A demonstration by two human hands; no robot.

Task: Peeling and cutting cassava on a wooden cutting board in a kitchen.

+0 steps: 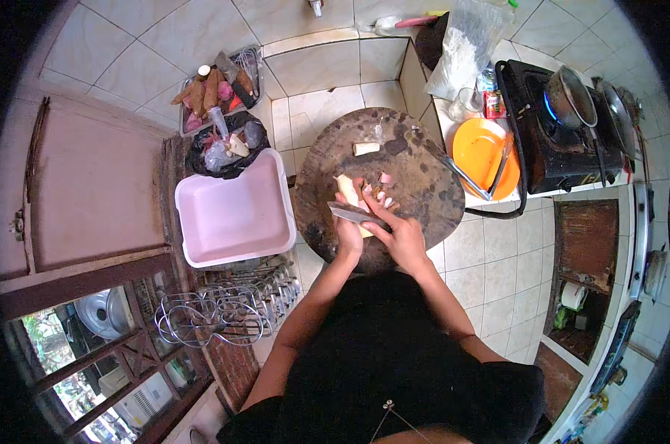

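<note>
My left hand (349, 237) grips a partly peeled cassava root (346, 187) above a round wooden chopping board (335, 133). In my right hand (406, 240) is a knife, its wide blade (354, 213) lying across the root and pointing left. The fingers of my right hand reach forward along the root, and its handle is mostly hidden in my palm. Pinkish and brown peelings (386, 201) lie on the board just beyond my hands. Farther back on the board rests a short peeled cassava piece (366, 149).
To the left stand a pink basin (232, 213), a black plastic bag (228, 169) of scraps and a tray of roots (204, 97). At right, tongs (468, 178) lie over an orange plate (471, 145). Beyond it, a saucepan (569, 100) sits over a lit blue flame on the gas stove (540, 161).
</note>
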